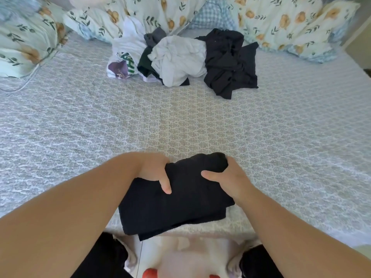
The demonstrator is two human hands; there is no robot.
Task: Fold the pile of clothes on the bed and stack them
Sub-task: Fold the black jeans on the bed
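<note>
A folded black garment (176,205) lies at the near edge of the bed (80,127). My left hand (154,171) grips its far left corner, thumb on top and fingers tucked under the cloth. My right hand (226,177) grips the far right corner the same way. The far end of the garment is lifted a little off the bed. A loose pile of clothes (180,57) lies at the far middle of the bed: a white printed shirt, a dark green piece, a grey piece, a crumpled white shirt and black garments.
A floral duvet (281,23) is bunched along the far side of the bed, with a floral pillow (24,47) at the far left. A white cable (26,83) trails by the pillow. My legs and the floor show below the bed's near edge.
</note>
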